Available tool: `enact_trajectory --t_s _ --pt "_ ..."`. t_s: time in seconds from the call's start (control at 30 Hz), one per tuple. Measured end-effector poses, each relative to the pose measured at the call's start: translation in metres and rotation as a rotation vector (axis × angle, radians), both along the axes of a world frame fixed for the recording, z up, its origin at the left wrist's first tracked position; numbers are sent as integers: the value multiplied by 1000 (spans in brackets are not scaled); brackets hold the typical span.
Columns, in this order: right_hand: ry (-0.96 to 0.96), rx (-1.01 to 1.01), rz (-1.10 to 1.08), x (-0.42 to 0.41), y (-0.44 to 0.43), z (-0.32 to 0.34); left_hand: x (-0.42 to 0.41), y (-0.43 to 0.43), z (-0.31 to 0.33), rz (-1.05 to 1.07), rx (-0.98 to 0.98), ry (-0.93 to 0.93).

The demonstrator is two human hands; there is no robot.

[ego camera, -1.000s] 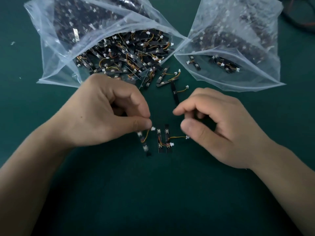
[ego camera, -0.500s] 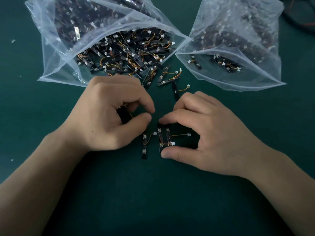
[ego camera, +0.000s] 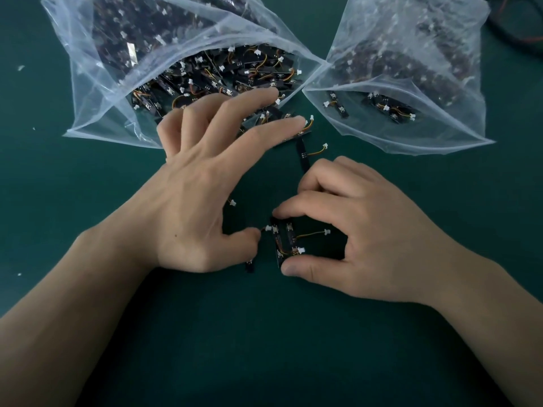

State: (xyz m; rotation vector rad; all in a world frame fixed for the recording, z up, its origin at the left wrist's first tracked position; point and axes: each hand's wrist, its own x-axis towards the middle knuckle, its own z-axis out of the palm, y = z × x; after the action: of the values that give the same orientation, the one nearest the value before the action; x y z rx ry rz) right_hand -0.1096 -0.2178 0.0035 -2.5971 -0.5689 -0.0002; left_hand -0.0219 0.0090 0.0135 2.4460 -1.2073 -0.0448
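Right fingers (ego camera: 299, 204): clamped on the paired black strips (ego camera: 283, 242), forefinger at the far end, thumb at the near end.
Strips' place: frame centre, flat on the bench (ego camera: 264, 348).
Left fingers (ego camera: 264, 138): spread straight, gripping nothing, tips over loose strips (ego camera: 302, 148) by the left bag (ego camera: 97, 83), upper centre.

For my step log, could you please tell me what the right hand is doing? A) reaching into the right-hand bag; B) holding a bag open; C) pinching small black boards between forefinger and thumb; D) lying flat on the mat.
C: the right hand has its forefinger on the far end and its thumb on the near end of the black boards, which lie on the green mat.
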Motion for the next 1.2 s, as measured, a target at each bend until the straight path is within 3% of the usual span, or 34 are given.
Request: enact_trajectory --t_s 0.4,0.57,0.83,1.2 --pt "-12 5 3 -1 0 -2 4 -2 -3 136 -186 65" --pt "-21 10 16 -1 2 -3 4 0 2 13 -106 115" --pt "-17 9 12 -2 2 -2 0 -1 1 -60 71 42" --pt "-21 4 14 -1 2 -3 -2 -3 -4 -74 99 -6"
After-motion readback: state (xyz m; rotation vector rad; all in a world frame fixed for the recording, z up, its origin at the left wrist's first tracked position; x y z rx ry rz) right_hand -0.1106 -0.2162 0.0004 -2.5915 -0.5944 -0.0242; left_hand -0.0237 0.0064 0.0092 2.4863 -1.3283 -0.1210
